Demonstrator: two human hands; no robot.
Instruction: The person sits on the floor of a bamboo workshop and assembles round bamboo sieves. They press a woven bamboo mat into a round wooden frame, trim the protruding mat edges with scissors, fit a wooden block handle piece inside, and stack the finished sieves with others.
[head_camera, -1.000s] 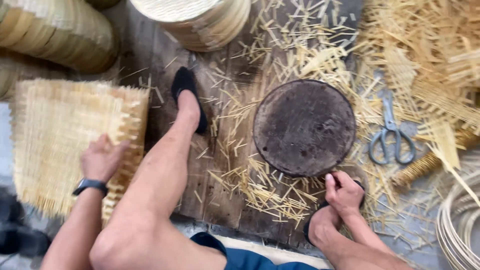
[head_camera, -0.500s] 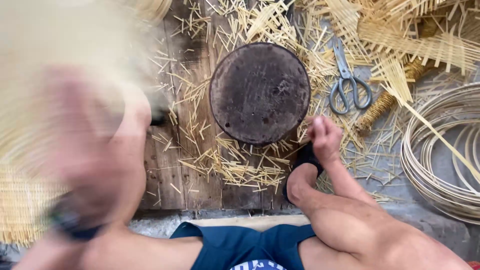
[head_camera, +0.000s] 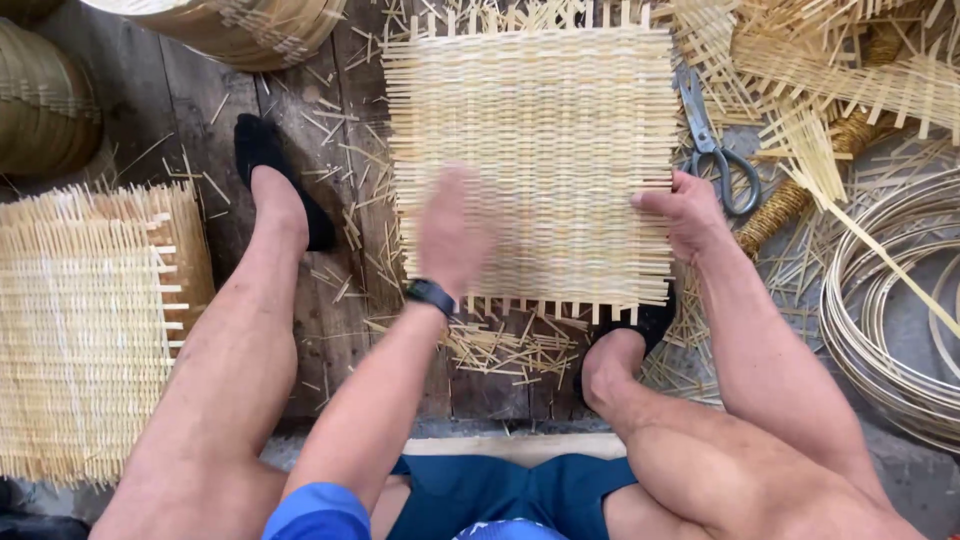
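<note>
Where a dark round block lay bare on the floorboards a second ago, now lies a square woven bamboo mat (head_camera: 530, 165), pinned at its right edge by the right hand (head_camera: 685, 215), patted flat by the blurred, open left hand (head_camera: 455, 232); no packages, labels or signs visible.

left hand (head_camera: 455, 232): mine, blurred, flat, palm down, fingers together, watch on wrist, forearm reaching forward. right hand (head_camera: 685, 212): mine, fingers curled, thumb pointing left, arm bent over my knee.
</note>
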